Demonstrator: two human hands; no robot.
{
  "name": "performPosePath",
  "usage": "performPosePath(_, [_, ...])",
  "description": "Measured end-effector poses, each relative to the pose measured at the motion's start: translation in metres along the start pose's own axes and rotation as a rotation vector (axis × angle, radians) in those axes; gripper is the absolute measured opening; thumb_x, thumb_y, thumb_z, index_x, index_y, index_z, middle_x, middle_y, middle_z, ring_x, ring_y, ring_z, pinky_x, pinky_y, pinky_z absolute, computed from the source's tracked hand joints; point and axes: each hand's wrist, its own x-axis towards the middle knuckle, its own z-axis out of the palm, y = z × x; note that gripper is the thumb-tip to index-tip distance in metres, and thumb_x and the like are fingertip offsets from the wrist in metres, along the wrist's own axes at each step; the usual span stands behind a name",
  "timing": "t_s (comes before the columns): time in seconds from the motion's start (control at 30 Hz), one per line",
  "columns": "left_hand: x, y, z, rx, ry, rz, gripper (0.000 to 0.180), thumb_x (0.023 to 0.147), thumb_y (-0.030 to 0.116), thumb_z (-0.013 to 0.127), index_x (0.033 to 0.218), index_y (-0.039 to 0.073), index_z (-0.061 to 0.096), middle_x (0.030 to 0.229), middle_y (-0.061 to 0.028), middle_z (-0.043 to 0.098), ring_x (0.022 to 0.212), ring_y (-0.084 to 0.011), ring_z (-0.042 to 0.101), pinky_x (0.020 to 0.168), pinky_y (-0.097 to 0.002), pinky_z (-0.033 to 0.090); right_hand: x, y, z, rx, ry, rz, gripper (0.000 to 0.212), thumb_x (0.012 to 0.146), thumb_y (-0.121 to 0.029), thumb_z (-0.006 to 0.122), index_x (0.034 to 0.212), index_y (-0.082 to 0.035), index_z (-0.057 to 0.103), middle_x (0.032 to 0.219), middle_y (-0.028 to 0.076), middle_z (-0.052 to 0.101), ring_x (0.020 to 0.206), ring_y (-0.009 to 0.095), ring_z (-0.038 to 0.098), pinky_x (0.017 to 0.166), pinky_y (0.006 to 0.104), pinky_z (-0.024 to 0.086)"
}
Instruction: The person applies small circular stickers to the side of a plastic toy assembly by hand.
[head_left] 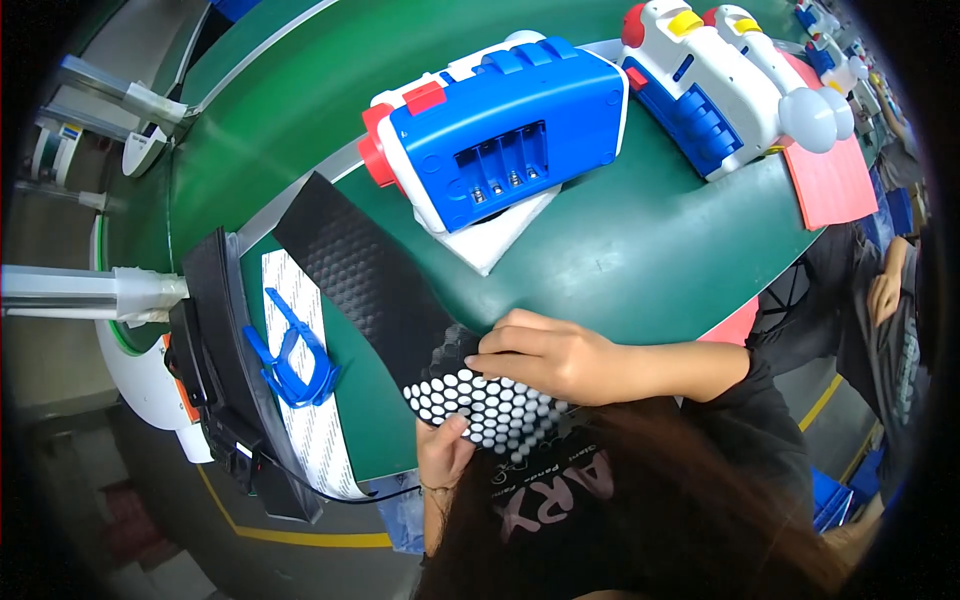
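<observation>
A long black sheet slants across the table edge in front of me. Its near end is covered with white round dots, while the farther part shows only dimpled black. My left hand grips the near edge of the sheet, thumb on top of the dots. Over the border between dotted and bare area, my right hand is closed in a pinch; anything between its fingertips is too small to make out. Beyond the sheet, a blue and white toy-like device lies with its battery compartment facing up, propped on a white pad.
More white, blue and red devices stand at the back right, by pink sheets. On the left, a blue plastic frame lies on a white printed strip, beside a black case with a cable. Another person is at far right.
</observation>
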Motion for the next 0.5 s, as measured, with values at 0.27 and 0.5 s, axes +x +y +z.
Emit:
performPosePath(0.27, [0.006, -0.002, 0.007, 0.061, 0.145, -0.106, 0.043, 0.075, -0.009, 0.056, 0.116, -0.004, 0.045, 0.106, -0.0123, 0.056, 0.095, -0.0194, 0.057, 0.084, -0.031, 0.046, 0.013, -0.003, -0.011, 0.093, -0.038, 0.14, 0.032, 0.069, -0.001, 0.068, 0.1, 0.0, 0.06, 0.094, 0.01, 0.059, 0.086, 0.024, 0.055, 0.072, 0.0324, 0.048])
performPosePath(0.5, [0.007, -0.003, 0.012, 0.052, 0.147, -0.044, 0.04, 0.075, -0.008, 0.053, 0.115, -0.004, 0.045, 0.108, -0.0134, 0.055, 0.099, -0.0216, 0.055, 0.087, -0.0339, 0.044, 0.009, -0.001, -0.015, -0.153, -0.203, 0.017, 0.03, 0.068, -0.004, 0.056, 0.097, 0.003, 0.059, 0.095, 0.009, 0.056, 0.089, 0.022, 0.054, 0.075, 0.0299, 0.041])
